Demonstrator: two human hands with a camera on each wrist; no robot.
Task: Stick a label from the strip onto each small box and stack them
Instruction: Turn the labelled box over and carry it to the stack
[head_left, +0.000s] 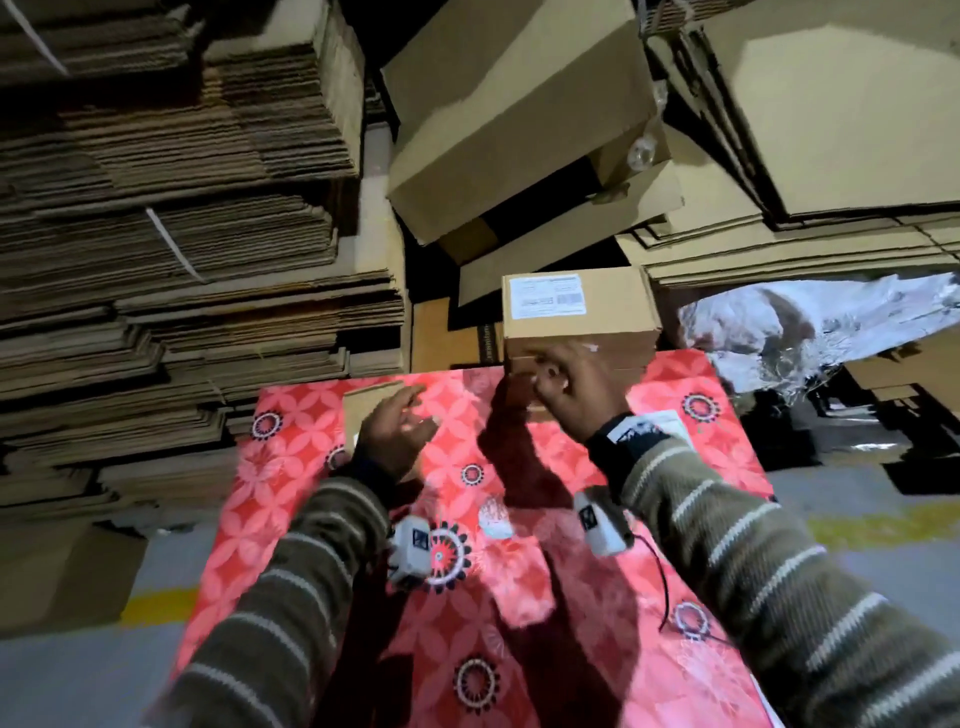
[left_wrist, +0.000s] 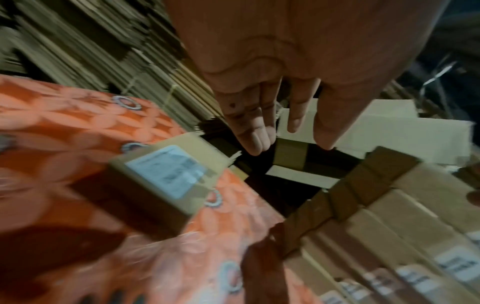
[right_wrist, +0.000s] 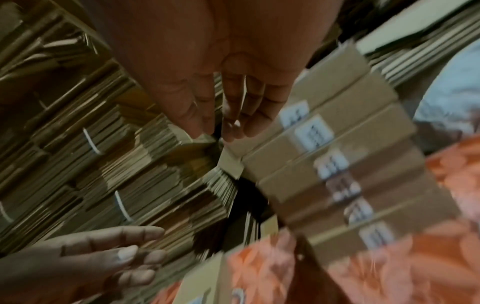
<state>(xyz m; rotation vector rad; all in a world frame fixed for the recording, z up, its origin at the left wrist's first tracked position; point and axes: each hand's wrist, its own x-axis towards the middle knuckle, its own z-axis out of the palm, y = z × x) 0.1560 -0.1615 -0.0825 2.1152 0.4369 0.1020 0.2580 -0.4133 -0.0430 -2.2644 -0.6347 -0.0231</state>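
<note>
the right hand (head_left: 563, 387), fingers straight, rests against the stack of labelled brown cardboard boxes (head_left: 579, 322), likely squaring it; the left hand (head_left: 397, 434) hovers released above a lone labelled box (left_wrist: 166, 176) on the red-patterned desk (head_left: 467, 571).

We are in a packing warehouse or carton store: strapped bundles of flattened cardboard (head_left: 171, 218) tower on the left, loose cartons (head_left: 519, 119) pile up at the far side, and yellow floor marking (head_left: 883, 525) runs along the right.

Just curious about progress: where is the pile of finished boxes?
In the head view, the stack of small brown cardboard boxes stands at the far edge of the red patterned tabletop, right of centre, behind the right hand.
</note>
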